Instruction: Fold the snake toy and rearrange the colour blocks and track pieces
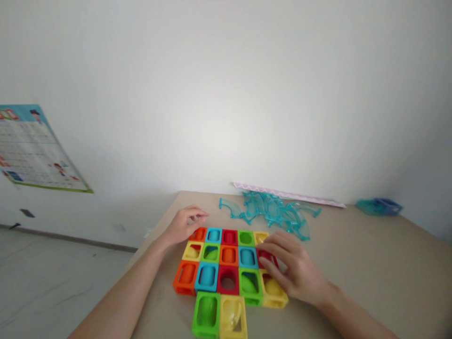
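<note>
Several coloured hollow cube blocks (229, 255) stand in joined rows on the table, in red, orange, yellow, green and blue. Some have curved channels inside, and a red one (228, 279) has a round hole. My right hand (287, 266) bends its fingers and thumb around a red block (267, 258) at the right end of the middle row, partly covering it. By the orange block (198, 234) at the far left corner is my left hand (184, 225), fingers loosely curved and slightly apart, with nothing visible in them. A green block (206, 314) and a yellow block (233, 316) form the nearest row.
Translucent teal plastic track pieces (271, 209) lie piled behind the blocks. A pale patterned strip (289, 194) rests along the wall. At the right back sits a blue basket-like item (387, 206) beside more teal pieces. The table's (339, 254) left edge drops to the floor; a poster (38, 150) hangs left.
</note>
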`<state>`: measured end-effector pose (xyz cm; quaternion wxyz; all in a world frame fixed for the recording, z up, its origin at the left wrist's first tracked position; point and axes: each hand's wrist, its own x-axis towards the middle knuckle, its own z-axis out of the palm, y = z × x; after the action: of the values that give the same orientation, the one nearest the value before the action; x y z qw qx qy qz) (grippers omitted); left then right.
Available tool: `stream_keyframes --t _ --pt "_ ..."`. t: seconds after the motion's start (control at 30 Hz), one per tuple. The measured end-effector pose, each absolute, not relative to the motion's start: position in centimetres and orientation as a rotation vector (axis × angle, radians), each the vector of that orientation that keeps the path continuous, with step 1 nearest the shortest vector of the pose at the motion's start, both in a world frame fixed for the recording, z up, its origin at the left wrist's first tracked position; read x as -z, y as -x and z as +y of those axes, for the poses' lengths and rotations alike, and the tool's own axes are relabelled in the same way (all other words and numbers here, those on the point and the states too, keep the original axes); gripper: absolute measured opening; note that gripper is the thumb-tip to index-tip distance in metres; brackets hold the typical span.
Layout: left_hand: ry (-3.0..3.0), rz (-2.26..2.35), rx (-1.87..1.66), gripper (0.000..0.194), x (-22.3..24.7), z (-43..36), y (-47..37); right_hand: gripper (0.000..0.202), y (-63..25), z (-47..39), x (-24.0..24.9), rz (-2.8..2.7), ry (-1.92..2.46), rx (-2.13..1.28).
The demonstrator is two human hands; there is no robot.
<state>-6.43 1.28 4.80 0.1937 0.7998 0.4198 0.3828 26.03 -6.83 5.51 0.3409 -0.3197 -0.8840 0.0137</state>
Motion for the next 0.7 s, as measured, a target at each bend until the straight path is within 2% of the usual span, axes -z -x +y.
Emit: stream_keyframes --t 0.13,0.23,0.37,0.53,0.7 --pt "-2.275 1.162 -1.361 0.027 -5.2 1.0 6.7 0.024 -27.1 -6.0 -5.0 -2.047 0.875 0.134" --pt "-2.243 1.181 -1.405 0.022 -5.4 0.9 6.8 0.026 -27.6 -5.9 -4.8 -1.966 0.885 0.176" --pt "-2.286 1.171 -1.111 0.019 -5.3 0.4 5.7 0.026 -27.1 -6.0 -4.7 -2.038 0.911 0.092" --pt "-2.468 1.097 -0.728 0.032 -5.2 -1.0 3.0 0.036 -25.7 -6.2 -4.6 -2.279 1.029 -0.096" --pt "-2.615 1.235 -0.464 0.042 -6.2 -2.7 1.3 0.04 -25.4 -6.4 -5.1 -2.359 1.016 -0.221"
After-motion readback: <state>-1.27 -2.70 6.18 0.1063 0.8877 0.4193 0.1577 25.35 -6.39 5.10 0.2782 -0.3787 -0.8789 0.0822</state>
